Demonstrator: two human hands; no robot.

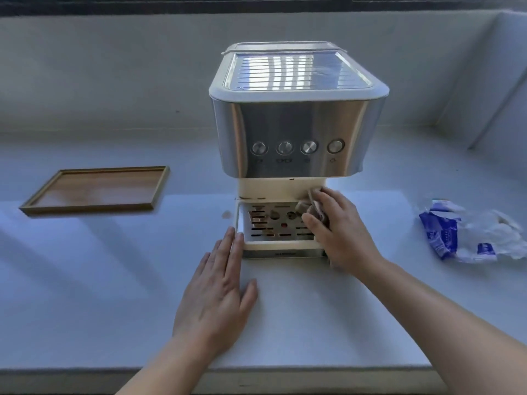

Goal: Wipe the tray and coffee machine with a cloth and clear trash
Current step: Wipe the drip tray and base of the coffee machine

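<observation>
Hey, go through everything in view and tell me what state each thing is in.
Coffee machine: upright on the counter.
Drip tray: in place, grate stained brown.
Cloth: crumpled, held against the drip tray's right rear.
Right hand: grips the cloth.
Left hand: flat on the counter, fingertips at the drip tray's left edge.
Wooden tray: empty, flat on the counter.
Trash: crumpled wrappers lying on the counter.

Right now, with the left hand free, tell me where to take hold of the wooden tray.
Pinch the wooden tray by its right short rim, coming from above with the left hand. It lies flat on the counter, so only the raised rim offers purchase, and that end is probably nearest.
</observation>
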